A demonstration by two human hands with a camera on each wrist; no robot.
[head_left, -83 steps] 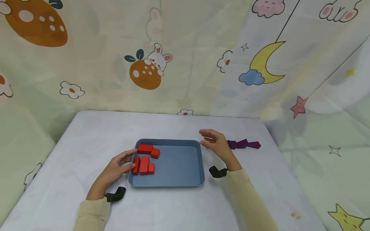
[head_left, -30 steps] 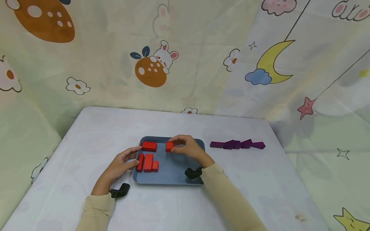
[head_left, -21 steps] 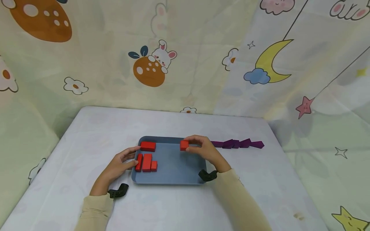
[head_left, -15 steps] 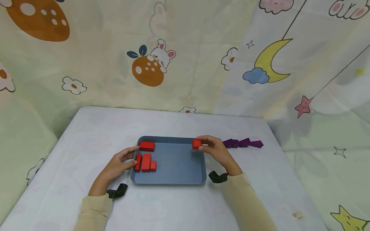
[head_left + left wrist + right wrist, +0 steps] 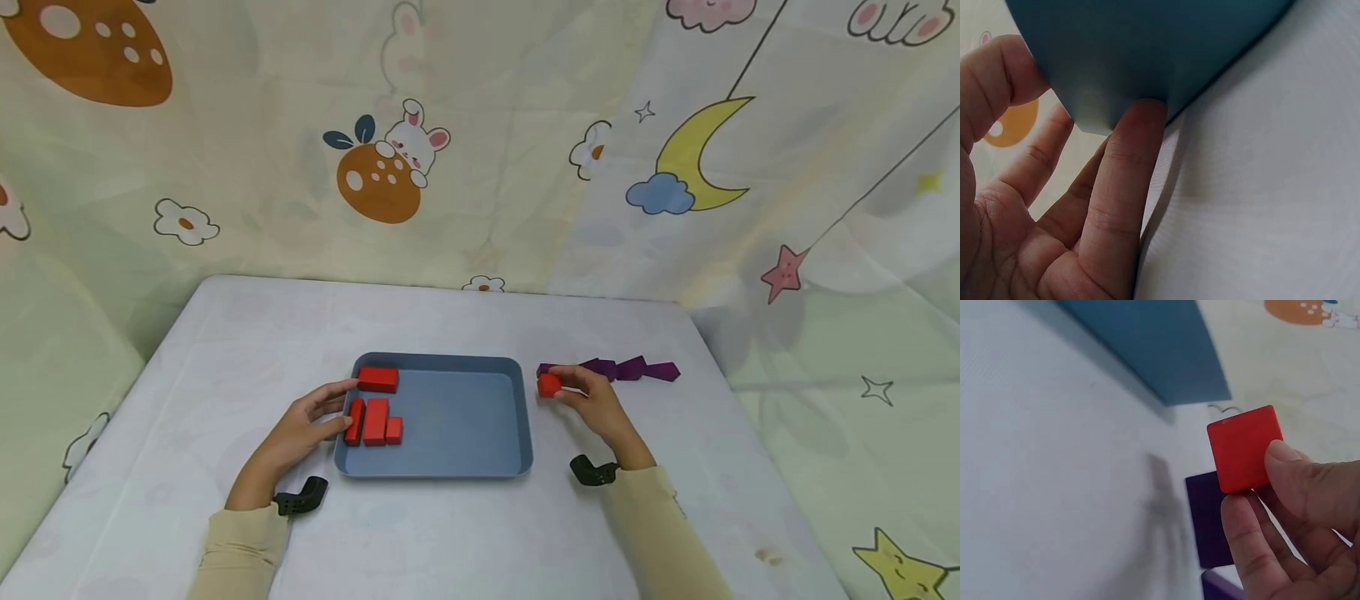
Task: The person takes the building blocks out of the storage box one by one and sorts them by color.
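My right hand [image 5: 597, 407] pinches a small red block [image 5: 1245, 449] between thumb and fingers, right of the blue-grey tray [image 5: 457, 421]. In the head view the block overlaps the near end of the row of purple blocks [image 5: 632, 368]; the right wrist view shows it in front of a dark purple block [image 5: 1209, 519]. My left hand [image 5: 298, 435] holds the tray by its left edge, with fingertips on the outer wall in the left wrist view. Along the tray's left side lie a long red block [image 5: 377, 380], a thin red block [image 5: 355, 422], a wider red block [image 5: 376, 422] and a small red block [image 5: 393, 430].
The tray stands on a white-covered table [image 5: 420, 542]. A patterned cloth backdrop [image 5: 495, 167] hangs behind the table and along its sides. Each wrist wears a black camera mount, such as the right camera mount [image 5: 592, 472].
My right hand picked a small red block from the upper left of the tray and carried it right, past the tray's edge, to the purple row. My left hand stays at the tray's left edge.
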